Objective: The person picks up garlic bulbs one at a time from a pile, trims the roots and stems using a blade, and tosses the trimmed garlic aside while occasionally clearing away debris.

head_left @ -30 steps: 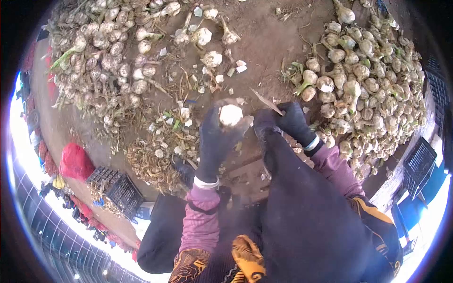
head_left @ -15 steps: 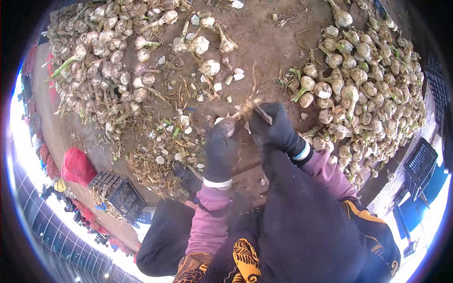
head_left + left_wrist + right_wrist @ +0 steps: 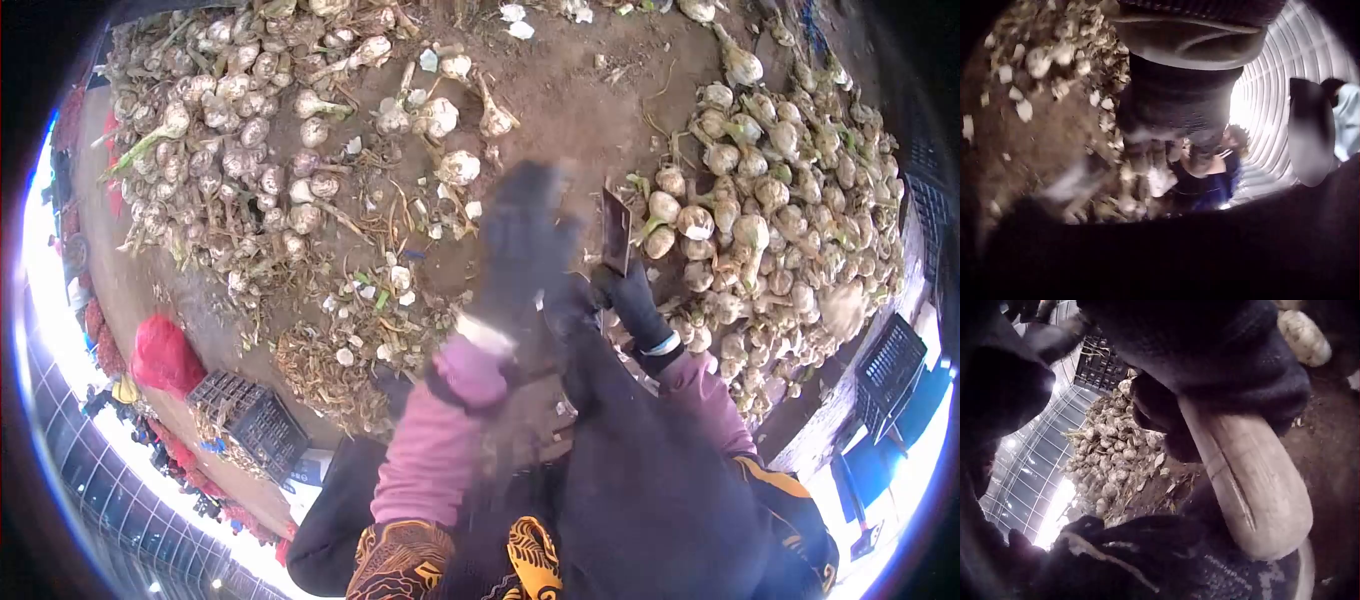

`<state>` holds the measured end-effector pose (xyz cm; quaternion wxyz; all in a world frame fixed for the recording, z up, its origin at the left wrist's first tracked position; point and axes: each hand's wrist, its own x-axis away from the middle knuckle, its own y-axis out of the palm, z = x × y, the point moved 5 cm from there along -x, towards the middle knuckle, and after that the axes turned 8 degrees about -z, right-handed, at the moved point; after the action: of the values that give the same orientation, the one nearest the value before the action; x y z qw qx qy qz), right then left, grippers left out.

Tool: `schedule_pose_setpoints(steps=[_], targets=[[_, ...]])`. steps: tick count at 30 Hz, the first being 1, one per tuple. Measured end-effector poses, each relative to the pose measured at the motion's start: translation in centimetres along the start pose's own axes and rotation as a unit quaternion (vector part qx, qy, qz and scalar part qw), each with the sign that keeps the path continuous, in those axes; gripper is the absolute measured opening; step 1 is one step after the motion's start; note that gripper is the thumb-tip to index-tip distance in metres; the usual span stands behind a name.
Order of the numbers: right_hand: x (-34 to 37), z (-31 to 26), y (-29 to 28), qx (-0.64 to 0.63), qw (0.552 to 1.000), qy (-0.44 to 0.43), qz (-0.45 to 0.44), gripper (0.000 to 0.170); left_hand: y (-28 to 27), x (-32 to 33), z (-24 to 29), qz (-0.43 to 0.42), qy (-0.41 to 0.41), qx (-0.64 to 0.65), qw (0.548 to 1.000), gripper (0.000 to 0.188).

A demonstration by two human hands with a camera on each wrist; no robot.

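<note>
My gloved left hand (image 3: pixel 525 235) is blurred over the bare ground, fingers reaching forward; no bulb shows in it from above. In the left wrist view, its fingers (image 3: pixel 1141 153) point down, loosely spread, with a whitish patch beside them. My gloved right hand (image 3: pixel 635 300) grips a knife (image 3: pixel 616 232), its dark blade pointing up and away beside the right-hand heap. The pale wooden knife handle (image 3: pixel 1266 487) sticks out of the fist in the right wrist view. A blurred garlic bulb (image 3: pixel 843 305) shows over the right side of the garlic heap (image 3: pixel 780 200).
More garlic with stalks (image 3: pixel 230 130) spreads at the left. Trimmed stalks and peelings (image 3: pixel 335 350) lie nearer my legs. Several loose bulbs (image 3: pixel 460 168) lie ahead of the left hand. Black crates (image 3: pixel 255 420) stand at both sides, with a red sack (image 3: pixel 165 355) at the left.
The left hand held a white bulb, then brought it against the knife in the right hand. Now the hands are apart, the left further forward without a visible bulb. The knife blade points upward.
</note>
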<state>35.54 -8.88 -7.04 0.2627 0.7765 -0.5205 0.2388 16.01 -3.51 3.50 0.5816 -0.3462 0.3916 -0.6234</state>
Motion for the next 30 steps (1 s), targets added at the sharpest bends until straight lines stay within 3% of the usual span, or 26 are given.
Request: schedule_pose_setpoints(steps=[1, 2, 4, 7, 8, 11, 12, 13, 15, 18, 20, 21, 23, 24, 25, 27, 30], targets=[[-0.3, 0.5, -0.3, 0.067, 0.997, 0.047, 0.002, 0.017, -0.3, -2.4, -2.4, -0.106, -0.076, -0.065, 0.989, 0.064], [-0.5, 0.4, -0.6, 0.082, 0.996, 0.041, 0.003, 0.018, -1.1, -4.2, -5.3, -0.212, -0.150, -0.127, 0.957, 0.062], [-0.2, 0.1, -0.6, 0.114, 0.993, 0.036, 0.004, 0.021, 0.9, -3.0, -9.9, -0.197, -0.143, -0.324, 0.914, 0.065], [-0.2, -0.5, 0.3, 0.051, 0.997, 0.058, 0.007, 0.025, -0.6, -3.4, -11.5, -0.360, -0.270, -0.232, 0.862, 0.071], [-0.1, -0.7, 0.5, 0.071, 0.995, 0.063, -0.002, 0.026, -0.4, -2.6, -12.0, -0.272, -0.220, -0.271, 0.897, 0.069], [-0.7, -1.9, 0.9, 0.125, 0.989, 0.073, -0.020, 0.026, -0.9, 0.0, -13.4, -0.210, -0.285, -0.014, 0.935, 0.064], [-0.6, -3.1, 1.5, 0.136, 0.988, 0.078, -0.017, 0.026, -1.0, 1.1, -13.5, -0.126, -0.256, 0.100, 0.953, 0.059], [-0.5, -4.1, 2.0, 0.146, 0.986, 0.083, -0.014, 0.025, 0.3, 2.7, -13.6, -0.135, -0.279, 0.246, 0.918, 0.056], [-0.7, -5.5, 3.0, 0.212, 0.976, 0.029, -0.037, 0.024, 1.0, 5.2, -11.9, -0.140, -0.310, 0.517, 0.785, 0.050], [-0.3, -8.9, 5.4, 0.293, 0.950, -0.093, -0.055, 0.026, -1.4, 6.4, -6.1, -0.084, -0.204, 0.543, 0.810, 0.038], [0.1, -10.5, 6.7, 0.349, 0.917, -0.182, -0.064, 0.032, -2.6, 7.8, -4.6, -0.101, -0.147, 0.496, 0.850, 0.035], [0.4, -11.1, 7.1, 0.398, 0.894, -0.187, -0.083, 0.034, -3.3, 8.4, -3.7, -0.106, -0.119, 0.472, 0.867, 0.034], [1.4, -12.7, 8.0, 0.491, 0.840, -0.194, -0.123, 0.037, -4.7, 9.0, -2.6, -0.123, -0.025, 0.344, 0.931, 0.035], [2.2, -13.5, 8.5, 0.447, 0.849, -0.266, -0.095, 0.026, -5.4, 9.5, -2.1, -0.109, 0.015, 0.290, 0.951, 0.036], [2.7, -13.7, 9.0, 0.468, 0.835, -0.265, -0.116, 0.027, -5.8, 10.6, -1.8, -0.061, 0.045, 0.265, 0.961, 0.036], [3.4, -14.5, 9.8, 0.507, 0.805, -0.265, -0.155, 0.027, -5.7, 11.5, -1.6, -0.032, 0.057, 0.247, 0.967, 0.037], [4.0, -15.2, 10.3, 0.509, 0.795, -0.287, -0.162, 0.028, -5.4, 12.1, -1.8, -0.039, 0.016, 0.280, 0.959, 0.039]])
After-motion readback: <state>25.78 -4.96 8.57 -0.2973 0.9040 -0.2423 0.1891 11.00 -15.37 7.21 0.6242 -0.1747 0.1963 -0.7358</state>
